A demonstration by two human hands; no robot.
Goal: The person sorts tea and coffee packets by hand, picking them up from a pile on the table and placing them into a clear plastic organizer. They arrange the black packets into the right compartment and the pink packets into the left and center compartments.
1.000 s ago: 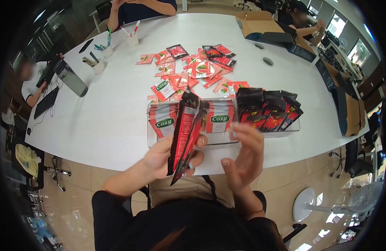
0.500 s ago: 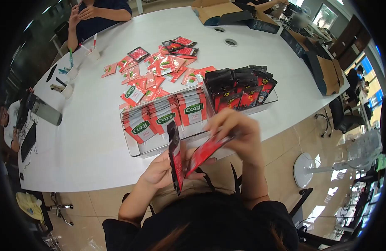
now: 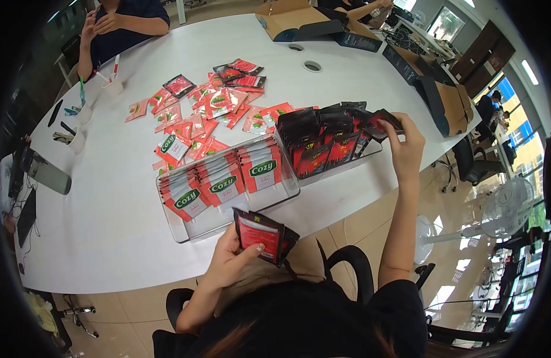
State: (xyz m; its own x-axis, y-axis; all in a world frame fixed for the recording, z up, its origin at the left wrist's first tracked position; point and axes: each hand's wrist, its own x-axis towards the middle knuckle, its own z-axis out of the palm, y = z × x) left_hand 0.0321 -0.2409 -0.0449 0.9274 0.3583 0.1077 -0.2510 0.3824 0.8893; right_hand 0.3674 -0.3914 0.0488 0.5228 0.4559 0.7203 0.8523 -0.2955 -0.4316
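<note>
My left hand (image 3: 226, 259) is closed around a few black-and-red sachets (image 3: 257, 237), held low in front of the table edge with my thumb across the front one. Out to the right, my right hand (image 3: 408, 146) pinches another black-and-red sachet (image 3: 380, 121) at the right end of a clear tray. Rows of upright black-and-red sachets (image 3: 314, 134) fill that tray section. Beside them, a clear tray (image 3: 186, 234) contains several rows of red-and-white Cozy sachets (image 3: 223, 186). Behind the trays lies a loose heap of mostly red sachets (image 3: 222, 102), with some black ones among them.
Cups with pens (image 3: 112, 85) and a grey bottle (image 3: 50, 172) stand at the left. Open cardboard boxes (image 3: 445, 98) lie along the far right edge. Across the table sits another person (image 3: 129, 24). A white fan (image 3: 505, 209) stands on the floor at right.
My right hand has moved from beside my left hand to the right end of the black sachets, with a sachet in it. The sachets in my left hand have turned to face me.
</note>
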